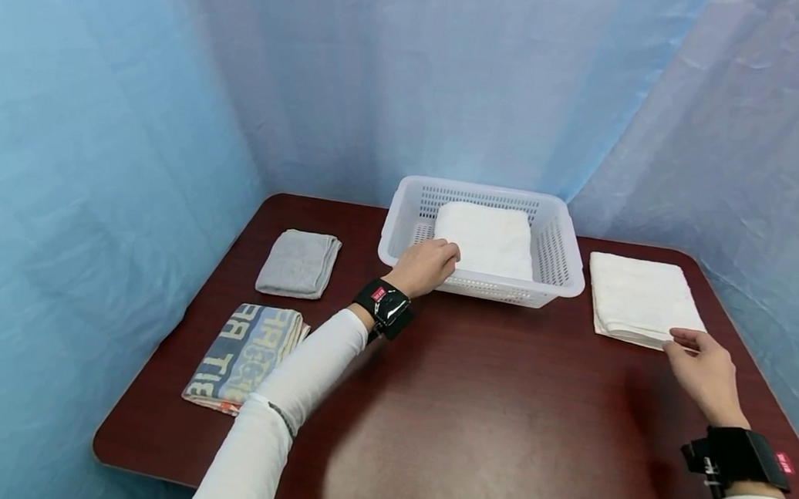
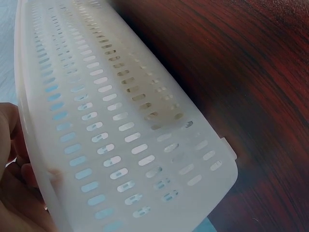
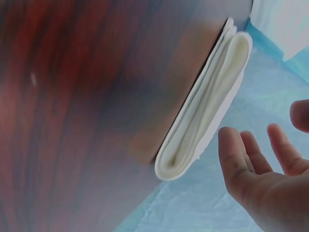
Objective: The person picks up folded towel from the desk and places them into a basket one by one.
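The partly hidden left hand [image 1: 428, 267] apparently grips the basket [image 1: 508, 292], the loose-fingered right hand [image 1: 706, 373] beside a towel [image 1: 647, 294].

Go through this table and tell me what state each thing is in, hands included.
White perforated basket: upright, towel inside
White towel in the basket: folded
White towel on the right: folded, lying flat
Grey towel: folded, lying flat
Lettered towel: folded, partly hidden
Left hand: at the basket's front rim, grip unclear
Right hand: fingers apart, holding nothing

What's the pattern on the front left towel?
Towel: pale lettering on blue and grey; head view best.
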`<state>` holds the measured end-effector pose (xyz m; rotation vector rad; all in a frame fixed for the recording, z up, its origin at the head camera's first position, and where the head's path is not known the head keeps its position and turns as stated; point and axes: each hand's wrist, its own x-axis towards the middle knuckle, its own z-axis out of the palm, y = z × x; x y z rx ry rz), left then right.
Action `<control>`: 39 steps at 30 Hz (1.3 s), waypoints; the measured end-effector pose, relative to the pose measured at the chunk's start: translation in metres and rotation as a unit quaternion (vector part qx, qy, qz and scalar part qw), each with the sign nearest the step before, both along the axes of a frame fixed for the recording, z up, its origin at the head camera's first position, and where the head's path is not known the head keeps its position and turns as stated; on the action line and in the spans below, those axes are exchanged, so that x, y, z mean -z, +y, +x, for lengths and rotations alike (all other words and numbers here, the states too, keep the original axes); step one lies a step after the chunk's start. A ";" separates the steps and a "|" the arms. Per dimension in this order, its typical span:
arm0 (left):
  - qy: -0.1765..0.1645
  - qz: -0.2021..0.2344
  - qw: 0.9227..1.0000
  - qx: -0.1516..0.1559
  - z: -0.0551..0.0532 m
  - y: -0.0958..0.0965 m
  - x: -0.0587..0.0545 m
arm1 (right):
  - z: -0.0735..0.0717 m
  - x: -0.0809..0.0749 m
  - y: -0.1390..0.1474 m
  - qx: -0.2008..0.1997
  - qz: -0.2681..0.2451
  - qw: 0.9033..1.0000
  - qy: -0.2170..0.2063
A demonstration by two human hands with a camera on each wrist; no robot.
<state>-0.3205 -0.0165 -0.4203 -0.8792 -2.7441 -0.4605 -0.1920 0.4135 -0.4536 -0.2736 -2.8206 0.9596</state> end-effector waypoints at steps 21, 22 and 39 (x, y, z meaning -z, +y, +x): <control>-0.010 -0.016 1.000 -0.004 -0.002 0.004 0.001 | -0.025 0.000 0.037 0.046 0.021 0.998 -0.035; -0.010 -0.016 1.000 -0.004 -0.002 0.004 0.001 | -0.025 0.000 0.038 0.049 0.021 0.998 -0.038; 0.001 -0.017 1.000 0.008 -0.001 0.007 0.002 | -0.032 0.008 0.053 0.037 0.046 0.994 -0.097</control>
